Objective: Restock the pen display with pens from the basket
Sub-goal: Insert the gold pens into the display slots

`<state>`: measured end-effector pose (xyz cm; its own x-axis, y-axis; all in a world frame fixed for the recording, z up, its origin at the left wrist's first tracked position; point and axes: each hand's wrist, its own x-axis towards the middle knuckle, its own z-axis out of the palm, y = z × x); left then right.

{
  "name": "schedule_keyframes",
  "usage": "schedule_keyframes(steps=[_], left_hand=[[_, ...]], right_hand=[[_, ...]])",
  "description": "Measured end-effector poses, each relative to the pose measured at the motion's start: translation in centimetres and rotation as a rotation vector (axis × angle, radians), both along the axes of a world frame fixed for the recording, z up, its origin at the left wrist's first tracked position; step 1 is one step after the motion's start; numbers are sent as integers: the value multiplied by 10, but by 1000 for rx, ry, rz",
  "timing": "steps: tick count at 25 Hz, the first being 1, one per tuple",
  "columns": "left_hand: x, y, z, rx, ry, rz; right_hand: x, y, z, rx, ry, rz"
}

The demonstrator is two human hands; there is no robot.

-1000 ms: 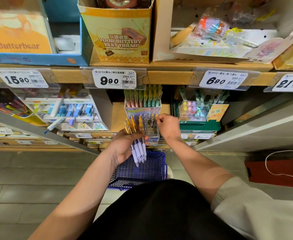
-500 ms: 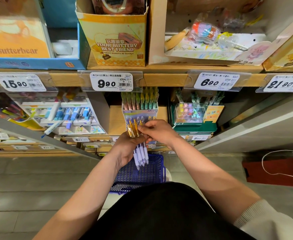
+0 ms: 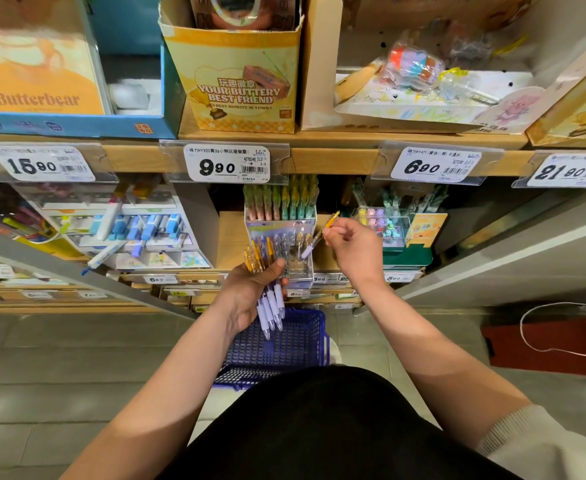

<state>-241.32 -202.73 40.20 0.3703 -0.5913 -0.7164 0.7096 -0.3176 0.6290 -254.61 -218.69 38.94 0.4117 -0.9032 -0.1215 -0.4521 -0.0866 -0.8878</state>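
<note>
Right hand (image 3: 355,249), moved since half a second ago: off the bundle in the left hand and out to the right of the pen display (image 3: 281,233), now carrying a single pen (image 3: 309,248). The pen is pinched near its yellow clip end between the thumb and curled fingers (image 3: 334,233). Its lilac grip end slants down-left, free of the fingers, tip at the display's right edge. Left hand (image 3: 246,296), just in front of the display: fingers wrapped round a bundle of pens (image 3: 271,306), yellow tops fanned above the thumb, lilac grips hanging below the palm. Basket (image 3: 284,351), blue mesh, below the display, under the bundle.
</note>
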Motion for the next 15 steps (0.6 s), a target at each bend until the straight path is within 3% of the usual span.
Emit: schedule_keyframes(steps=[6,11,15], left_hand=[[4,6,-6,17,-28,-2],[9,11,-4,4,-36,-8],[8,13,-4,-19,-20,24]], right_hand=[[6,10,-31,-197,130,119],[16,15,-46,-248,230,192],[27,18,-48,-244,416,240]])
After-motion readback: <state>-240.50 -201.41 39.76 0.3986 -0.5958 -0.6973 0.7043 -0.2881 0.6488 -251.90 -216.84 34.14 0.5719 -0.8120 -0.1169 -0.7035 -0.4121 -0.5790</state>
